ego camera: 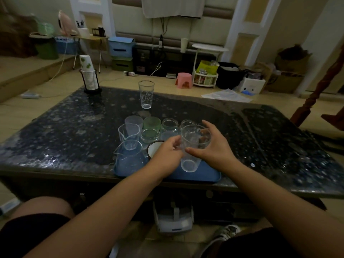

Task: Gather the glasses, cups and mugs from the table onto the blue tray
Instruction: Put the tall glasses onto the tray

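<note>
While gripped from both sides, clear tumbler (193,146): tilted, just above blue tray (204,175) near edge.
Paper cup stack (89,75): far left of tray.
Left hand (167,153): fingers pinching tumbler's left side.
Tall glass (146,94): upright, beyond tray, on table (74,127).
Right hand (214,144): fingers curled round tumbler's right side.

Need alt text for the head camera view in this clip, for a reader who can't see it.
Both hands, left hand and right hand, hold a tall clear drinking glass over a blue plastic tray crowded with clear and green cups on a dark speckled table. One patterned clear tumbler stands apart, farther back.
</note>
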